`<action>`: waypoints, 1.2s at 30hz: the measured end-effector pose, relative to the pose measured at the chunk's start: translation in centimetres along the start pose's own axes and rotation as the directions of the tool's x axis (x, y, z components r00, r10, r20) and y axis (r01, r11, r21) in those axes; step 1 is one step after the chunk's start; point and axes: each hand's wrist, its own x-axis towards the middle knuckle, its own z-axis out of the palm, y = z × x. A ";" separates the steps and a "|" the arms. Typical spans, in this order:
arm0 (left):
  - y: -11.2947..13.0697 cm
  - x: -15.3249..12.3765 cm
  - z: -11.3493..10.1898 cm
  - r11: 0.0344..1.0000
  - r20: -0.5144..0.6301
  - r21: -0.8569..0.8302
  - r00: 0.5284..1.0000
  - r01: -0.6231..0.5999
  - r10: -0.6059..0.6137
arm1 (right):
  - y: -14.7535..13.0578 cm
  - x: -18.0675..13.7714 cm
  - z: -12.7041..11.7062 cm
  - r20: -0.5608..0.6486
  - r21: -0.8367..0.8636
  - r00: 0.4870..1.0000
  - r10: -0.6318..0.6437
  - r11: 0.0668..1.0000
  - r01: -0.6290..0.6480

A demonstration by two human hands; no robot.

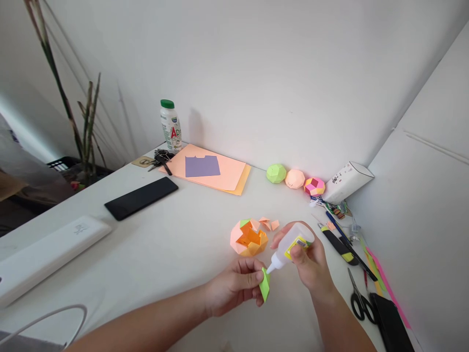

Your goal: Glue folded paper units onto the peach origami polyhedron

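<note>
My left hand [234, 286] pinches a small folded green paper piece [265, 285] just above the white table [176, 249]. My right hand [311, 261] grips a small white glue bottle [291, 247], tilted so its nozzle touches the green piece's top edge. Just behind the hands sits an unfinished paper ball [248, 238] in peach, orange and green, with an open gap on top. A few small peach paper pieces [269, 224] lie beside it.
Three finished paper balls, green [276, 173], peach [294, 178] and pink-yellow [314, 186], line the back wall. Nearby: paper sheets [212, 170], a bottle [170, 125], keys [161, 159], a black phone [141, 197], a white box [346, 182], pens, a cutter [339, 244], scissors [361, 300].
</note>
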 end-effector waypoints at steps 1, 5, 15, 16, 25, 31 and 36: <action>0.0 0.0 0.0 1.000 -0.004 0.000 1.000 0.001 -0.001 | 0.1 0.0 0.0 -0.009 0.008 1.000 0.003 1.000 -0.003; 0.0 0.0 0.1 1.000 -0.026 0.010 1.000 0.004 -0.003 | 0.3 -0.1 0.0 -0.041 0.035 0.999 0.032 0.999 -0.031; 0.2 0.0 0.3 1.000 -0.053 0.006 0.998 0.013 -0.013 | 1.1 0.1 0.2 -0.158 0.101 0.980 0.124 0.989 -0.109; 0.2 0.0 0.3 1.000 -0.052 0.007 0.999 0.011 -0.011 | 1.2 0.1 0.2 -0.169 0.102 0.977 0.129 0.988 -0.113; 0.2 0.2 0.2 1.000 -0.045 0.007 0.999 0.008 -0.007 | 1.3 0.3 0.4 -0.175 0.120 0.970 0.168 0.982 -0.148; 0.2 0.1 0.3 1.000 -0.062 0.003 0.998 0.011 -0.011 | 1.3 0.3 0.4 -0.161 0.119 0.973 0.163 0.982 -0.145; 0.2 0.1 0.3 1.000 -0.051 0.003 0.999 0.003 -0.002 | 1.4 0.3 0.3 -0.176 0.110 0.970 0.170 0.982 -0.153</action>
